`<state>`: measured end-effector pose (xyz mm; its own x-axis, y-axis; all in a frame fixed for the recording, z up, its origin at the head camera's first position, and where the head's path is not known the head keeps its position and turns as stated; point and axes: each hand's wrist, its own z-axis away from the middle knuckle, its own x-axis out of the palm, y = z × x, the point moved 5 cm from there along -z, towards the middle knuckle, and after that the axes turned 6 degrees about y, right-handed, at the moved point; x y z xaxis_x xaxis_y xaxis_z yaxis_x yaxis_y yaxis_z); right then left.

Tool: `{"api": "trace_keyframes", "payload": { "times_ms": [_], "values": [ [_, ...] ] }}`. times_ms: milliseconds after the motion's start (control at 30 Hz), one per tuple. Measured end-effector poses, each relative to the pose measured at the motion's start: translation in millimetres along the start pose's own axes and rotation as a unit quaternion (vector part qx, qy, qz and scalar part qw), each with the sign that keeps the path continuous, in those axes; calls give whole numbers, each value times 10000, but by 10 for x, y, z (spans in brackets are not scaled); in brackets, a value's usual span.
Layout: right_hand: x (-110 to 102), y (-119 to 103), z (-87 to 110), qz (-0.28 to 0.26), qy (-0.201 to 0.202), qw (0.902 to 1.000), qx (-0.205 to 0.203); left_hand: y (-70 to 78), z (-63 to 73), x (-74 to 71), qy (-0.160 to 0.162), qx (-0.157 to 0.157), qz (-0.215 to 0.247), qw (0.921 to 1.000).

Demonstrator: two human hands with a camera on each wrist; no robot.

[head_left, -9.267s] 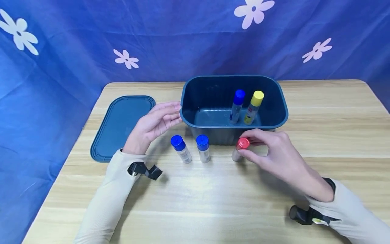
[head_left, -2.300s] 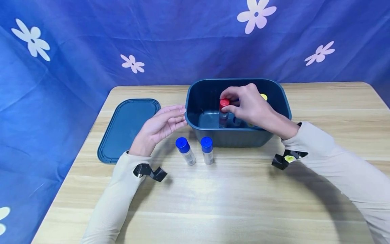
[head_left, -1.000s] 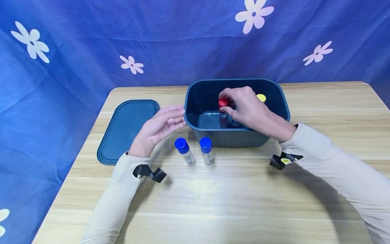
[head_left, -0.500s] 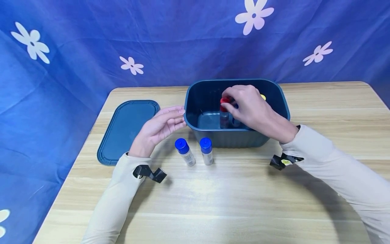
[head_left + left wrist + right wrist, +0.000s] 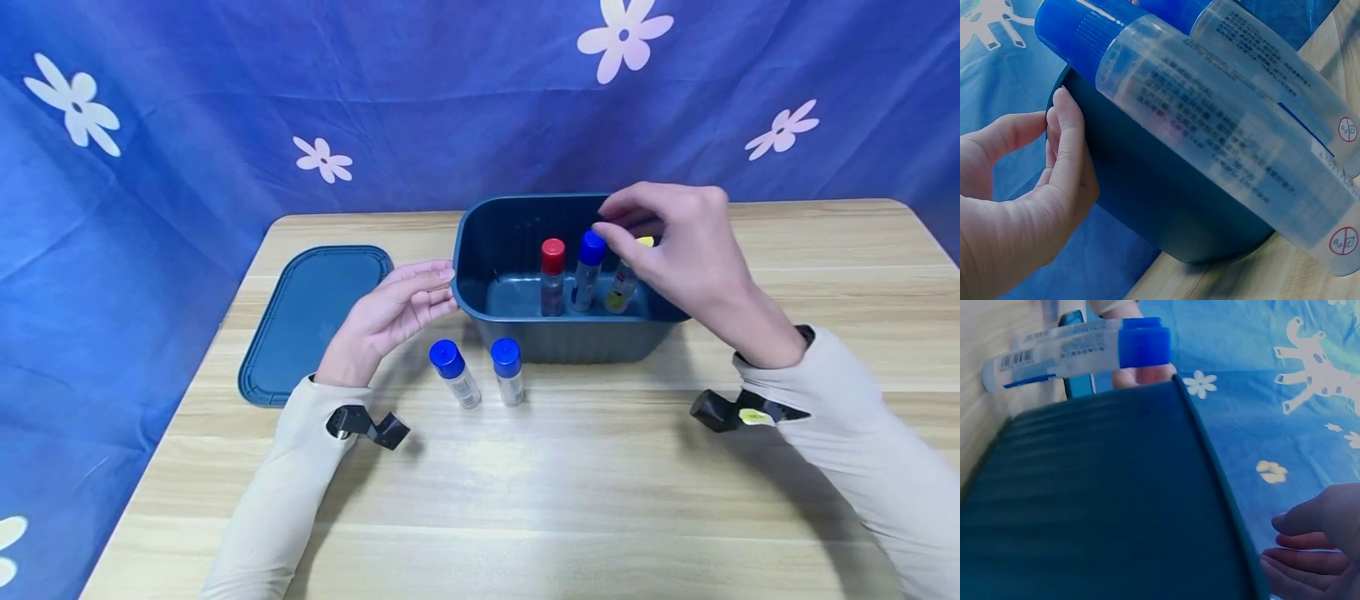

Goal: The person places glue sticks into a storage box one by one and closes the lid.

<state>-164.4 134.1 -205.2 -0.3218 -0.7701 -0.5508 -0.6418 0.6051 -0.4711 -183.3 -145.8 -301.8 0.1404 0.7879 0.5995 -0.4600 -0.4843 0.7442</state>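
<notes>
In the head view a dark teal bin (image 5: 570,343) stands at the back of the table. Three clear bottles stand inside: one red-capped (image 5: 552,275), one blue-capped (image 5: 587,275), one yellow-capped (image 5: 621,290) and partly hidden. My right hand (image 5: 693,250) hovers over the bin's right part, fingertips close by the blue and yellow caps. The right wrist view shows that hand's fingers (image 5: 1310,562) loosely bent, holding nothing. My left hand (image 5: 390,310) rests its relaxed fingertips on the bin's left side; in the left wrist view its fingers (image 5: 1067,134) lie along the outer wall.
Two blue-capped clear bottles, left (image 5: 456,375) and right (image 5: 508,373), stand on the wooden table (image 5: 525,500) before the bin. The teal lid (image 5: 300,325) lies flat at the left. A blue cloth (image 5: 450,100) with white flowers hangs behind.
Over the span, my right hand brought the red-capped bottle from the table into the bin. Since half a second ago it let go and moved right. My left hand stayed at the bin.
</notes>
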Motion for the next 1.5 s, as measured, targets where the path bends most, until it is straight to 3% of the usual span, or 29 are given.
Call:
{"api": "trace_keyframes", "payload": {
  "times_ms": [300,433,600,767,833,933,1100,1400,1500],
  "values": [
    [-299,185,121,388,334,9983,278,-2,-5,7,-95,34,-32,9999],
    [-413,310,194,453,469,9962,583,0,-17,10,-138,47,-59,9999],
    [-552,540,308,248,468,9873,1501,-1,-17,19,-94,22,0,10000],
    [-663,814,425,-149,275,9698,2417,1,-25,30,-113,10,-16,9999],
    [-672,915,472,-573,167,9608,2708,2,-35,32,-153,6,-40,9999],
    [-653,1049,552,-1570,70,9364,3137,3,-42,29,-151,-1,-36,9999],
    [-594,1197,675,-3263,124,8723,3638,7,-38,27,-141,5,39,9999],
    [-460,1325,794,-4779,-79,7944,3749,13,-41,27,-221,23,169,9996],
    [-420,1343,810,-4956,-216,7778,3860,15,-39,13,-183,16,237,9996]
  ]
}}
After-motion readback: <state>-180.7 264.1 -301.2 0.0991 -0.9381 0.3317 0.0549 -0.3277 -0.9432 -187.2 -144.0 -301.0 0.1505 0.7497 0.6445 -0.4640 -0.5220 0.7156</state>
